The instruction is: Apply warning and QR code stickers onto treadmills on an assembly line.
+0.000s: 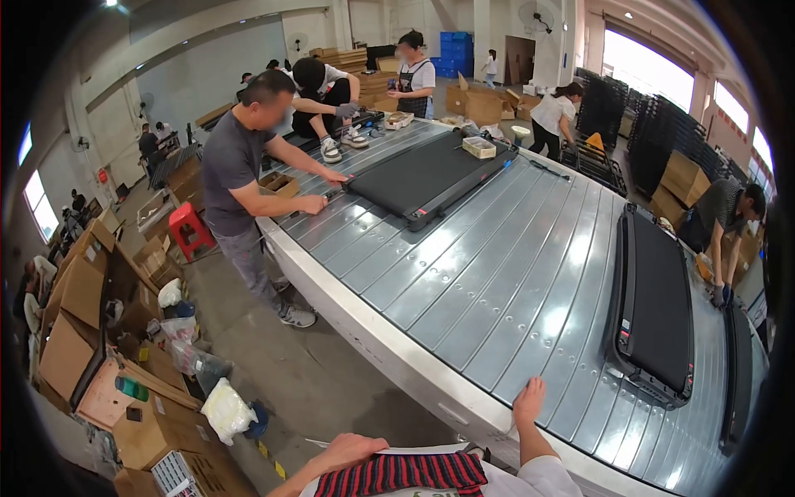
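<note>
My left hand is close to my body, its fingers curled at the edge of a white cloth above a red-and-black striped fabric. What it grips, if anything, is hidden. My right hand lies on the near edge of the long metal-slatted conveyor table, holding nothing. To the right of that hand, a black treadmill-like deck rests on the slats. A second black deck lies farther off, where a person in a grey shirt works at its corner with both hands.
A third black deck lies at the far right, beside a bending person. Another person sits on the table's far end. On the left floor stand a red stool, cardboard boxes and plastic bags.
</note>
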### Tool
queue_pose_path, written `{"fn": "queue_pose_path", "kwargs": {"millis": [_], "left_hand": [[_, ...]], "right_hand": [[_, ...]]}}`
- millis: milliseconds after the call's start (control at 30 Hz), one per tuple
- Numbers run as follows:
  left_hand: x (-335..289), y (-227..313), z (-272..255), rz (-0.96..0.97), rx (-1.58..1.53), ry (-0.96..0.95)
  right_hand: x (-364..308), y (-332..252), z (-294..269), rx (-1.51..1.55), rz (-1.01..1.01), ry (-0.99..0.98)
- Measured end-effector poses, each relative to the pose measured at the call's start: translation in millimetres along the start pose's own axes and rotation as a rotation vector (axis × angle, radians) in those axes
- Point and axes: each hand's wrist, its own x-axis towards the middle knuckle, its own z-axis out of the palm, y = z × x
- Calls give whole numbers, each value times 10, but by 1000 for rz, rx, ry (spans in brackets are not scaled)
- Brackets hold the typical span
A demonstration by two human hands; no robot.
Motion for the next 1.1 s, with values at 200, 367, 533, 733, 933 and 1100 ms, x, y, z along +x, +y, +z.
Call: {"fn": "queue_pose_path", "kwargs": {"millis": [200,367,533,733,933,1100], "left_hand": [[-173,-437,-200,-44,-23,-23],[-10,-645,-397,-89,-50,-49],[245,-802,-703,-130,-43,-2],[818,-1110,-1113,-179,-22,419],[1793,-1143,-1885,-80,-1322,734],[2253,-1252,-2187,2,-1412,552]], "right_hand": [[55,-128,216,-112,123,84],[76,-50,407,-258,126,95],[29,-81,306,-214,133,121],[38,-200,232,-183,178,144],[635,-778,354,53,-41,172],[1032,-1924,258,538,152,-51]]}}
